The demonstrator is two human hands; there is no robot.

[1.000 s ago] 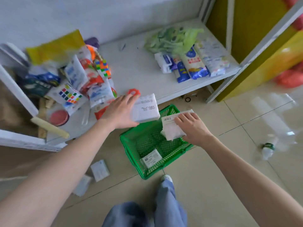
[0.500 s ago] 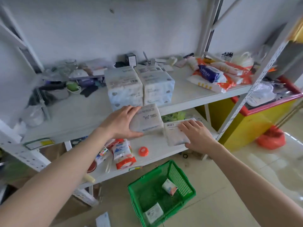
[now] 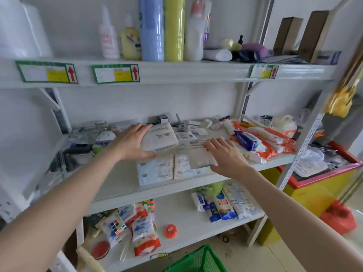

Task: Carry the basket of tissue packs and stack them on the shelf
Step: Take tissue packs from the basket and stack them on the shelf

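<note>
My left hand (image 3: 131, 142) grips a white tissue pack (image 3: 161, 139) and holds it on top of the left stack of tissue packs (image 3: 155, 171) on the middle shelf (image 3: 121, 185). My right hand (image 3: 225, 156) presses a second white tissue pack (image 3: 198, 154) onto the right stack (image 3: 186, 167) beside it. The green basket (image 3: 198, 260) stands on the floor below, only its rim showing at the bottom edge.
The top shelf (image 3: 176, 72) carries bottles and rolls. Orange and blue packets (image 3: 257, 142) lie right of the stacks; small clutter lies behind and to the left. The lower shelf (image 3: 186, 218) holds puzzle cubes and packets. A yellow and red freezer (image 3: 322, 185) stands at right.
The view rose from the basket on the floor to the shelves. Both hands lifted their tissue packs from above the basket up onto the two stacks on the middle shelf.
</note>
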